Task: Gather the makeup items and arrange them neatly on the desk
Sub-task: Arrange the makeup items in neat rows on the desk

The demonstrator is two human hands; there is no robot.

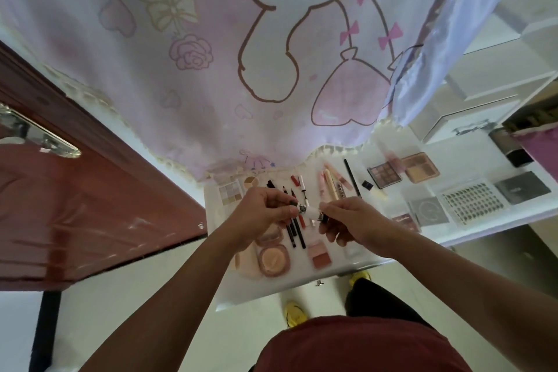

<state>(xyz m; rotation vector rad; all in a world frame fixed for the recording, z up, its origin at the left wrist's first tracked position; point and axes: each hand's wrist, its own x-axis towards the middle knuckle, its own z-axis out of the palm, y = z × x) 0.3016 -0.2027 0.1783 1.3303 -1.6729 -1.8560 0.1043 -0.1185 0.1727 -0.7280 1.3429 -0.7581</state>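
Both hands meet above the middle of the white desk (241, 290) and hold one small white makeup tube (311, 211) between them, clear of the desktop. The left hand (265, 211) pinches its patterned left end with curled thumb and fingers. The right hand (356, 223) pinches the dark cap at the other end. The tube lies nearly level, just over a row of black pencils (294, 229), and the hands hide the upper parts of these.

Under the left wrist sits a round peach powder compact (274, 260), partly covered by the forearm. A pink blush palette (320, 254) lies beside it, below the tube. Farther back on the left are a pale eyeshadow palette (230, 194) and a small round concealer palette (251, 181). Behind the right hand stand pink tubes (327, 187) and a long black pencil (352, 178). To the right are a brown eyeshadow palette (384, 177), a tan palette (420, 167), a grey square compact (428, 210), a false-lash tray (474, 202) and a dark square case (527, 187).

A pink cartoon curtain (211, 69) hangs over the back of the desk, its fringe covering the far edge. A red-brown door (75, 205) with a metal handle (39, 139) stands close on the left. Below, yellow shoes (296, 314) show on the pale floor.
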